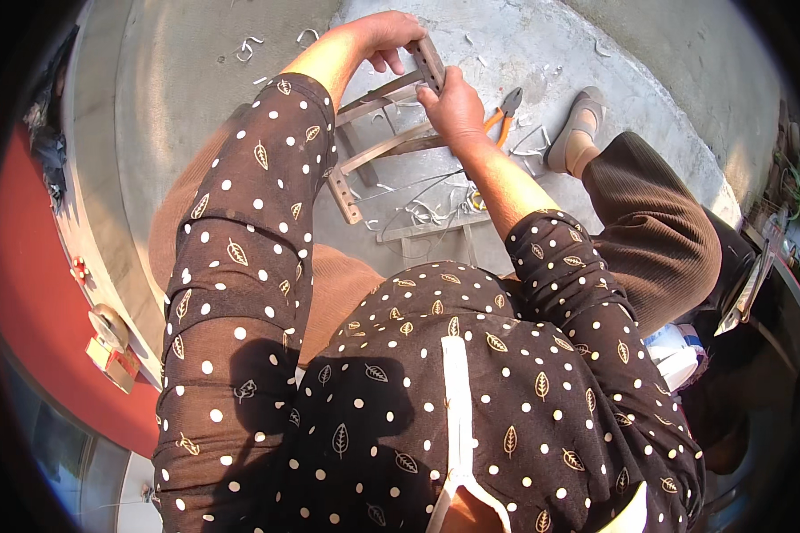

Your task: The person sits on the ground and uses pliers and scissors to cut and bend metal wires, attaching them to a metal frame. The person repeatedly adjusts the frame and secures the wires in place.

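A wooden frame with slim rails (387, 149) and short end bars drilled with holes leans between my knees. My right hand (456, 108) is closed around the lower end of its far end bar (430, 62). At that bar's top, my left hand (389, 37) touches the wood with its fingers curled; what its fingertips hold, if anything, is hidden. The near end bar (344, 196) points down to the left, below my left forearm. Pliers (506, 116) with orange handles lie on the concrete just right of my right hand.
White strip scraps (436, 214) and thin wire litter the ground. A second wooden piece (436, 233) lies nearer me. My shoe (580, 120) rests at the right. On a ledge at the left stand a tape roll (108, 326) and a small box (113, 362).
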`<state>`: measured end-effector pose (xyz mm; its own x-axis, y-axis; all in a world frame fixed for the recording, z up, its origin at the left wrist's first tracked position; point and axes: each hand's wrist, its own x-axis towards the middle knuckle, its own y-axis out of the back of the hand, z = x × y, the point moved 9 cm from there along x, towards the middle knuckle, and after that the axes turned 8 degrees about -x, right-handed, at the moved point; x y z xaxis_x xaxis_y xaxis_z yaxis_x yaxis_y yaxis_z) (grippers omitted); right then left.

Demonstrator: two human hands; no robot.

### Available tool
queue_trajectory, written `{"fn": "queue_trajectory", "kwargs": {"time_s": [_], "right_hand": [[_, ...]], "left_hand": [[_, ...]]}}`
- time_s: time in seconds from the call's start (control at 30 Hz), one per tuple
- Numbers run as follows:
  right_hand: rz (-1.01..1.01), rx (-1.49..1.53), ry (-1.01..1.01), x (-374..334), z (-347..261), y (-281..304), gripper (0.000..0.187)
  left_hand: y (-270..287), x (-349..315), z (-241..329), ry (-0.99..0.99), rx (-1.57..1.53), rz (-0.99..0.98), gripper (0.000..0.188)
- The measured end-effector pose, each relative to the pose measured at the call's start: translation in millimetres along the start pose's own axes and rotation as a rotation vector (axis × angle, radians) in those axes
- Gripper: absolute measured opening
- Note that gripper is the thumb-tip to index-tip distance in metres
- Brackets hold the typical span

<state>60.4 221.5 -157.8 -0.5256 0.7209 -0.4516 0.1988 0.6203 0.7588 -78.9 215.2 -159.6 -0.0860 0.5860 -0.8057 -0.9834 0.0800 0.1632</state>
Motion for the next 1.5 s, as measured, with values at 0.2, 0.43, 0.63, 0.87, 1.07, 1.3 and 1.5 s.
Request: {"fn": "queue_trajectory", "kwargs": {"time_s": [0.2,0.43,0.63,0.87,1.07,1.3,1.5], "right_hand": [[-0.018,0.014,0.004,2,0,-1,0.042],[-0.093,0.053,-0.02,7,2,-6,0.045],[-0.084,0.026,0.004,15,6,-5,0.049],[-0.035,-0.004,0.005,16,7,-8,0.05],[0.003,-0.016,0.011,12,4,-8,0.049],[0.039,0.011,0.059,17,3,-13,0.049],[-0.041,0.043,0.048,23,3,-17,0.055]], "left_hand": [[2,-2,0,0.005,-0.082,0.003,0.035],[75,-78,-19,-0.304,-0.538,0.766,0.043],[84,-154,-120,-0.083,-0.082,1.426,0.086],[6,-114,-180,0.194,-0.367,0.949,0.106],[2,-115,-188,0.099,-0.323,1.038,0.097],[7,-118,-188,0.172,-0.285,1.02,0.081],[6,-120,-190,0.209,-0.315,1.003,0.077]]}}
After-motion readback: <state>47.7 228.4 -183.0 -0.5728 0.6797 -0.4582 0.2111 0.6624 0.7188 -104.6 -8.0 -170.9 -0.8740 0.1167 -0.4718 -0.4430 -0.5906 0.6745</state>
